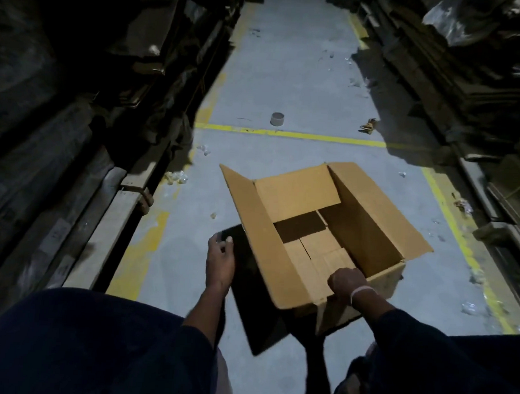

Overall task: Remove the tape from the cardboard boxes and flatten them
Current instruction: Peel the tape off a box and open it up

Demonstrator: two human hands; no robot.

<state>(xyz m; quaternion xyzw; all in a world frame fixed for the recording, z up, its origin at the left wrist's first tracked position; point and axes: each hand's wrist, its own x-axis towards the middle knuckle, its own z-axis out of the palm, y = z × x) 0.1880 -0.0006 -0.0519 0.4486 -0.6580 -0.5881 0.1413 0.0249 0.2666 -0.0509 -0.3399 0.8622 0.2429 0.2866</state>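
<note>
An open brown cardboard box (368, 219) hangs tilted above the grey floor, its mouth toward me and its flaps spread outward. My right hand (346, 282) grips the box's near edge, fingers curled over the rim. My left hand (220, 259) hovers left of the box, apart from it, with fingers loosely curled and nothing plainly held. The bottom flaps inside the box overlap, with a dark gap between them. I cannot make out any tape on the box.
Tall stacks of flattened cardboard (454, 74) line the right side, and dark racks (87, 106) line the left. A small roll core (277, 119) stands on the floor beyond a yellow line (300, 135). Scraps of crumpled tape (176, 176) lie scattered about.
</note>
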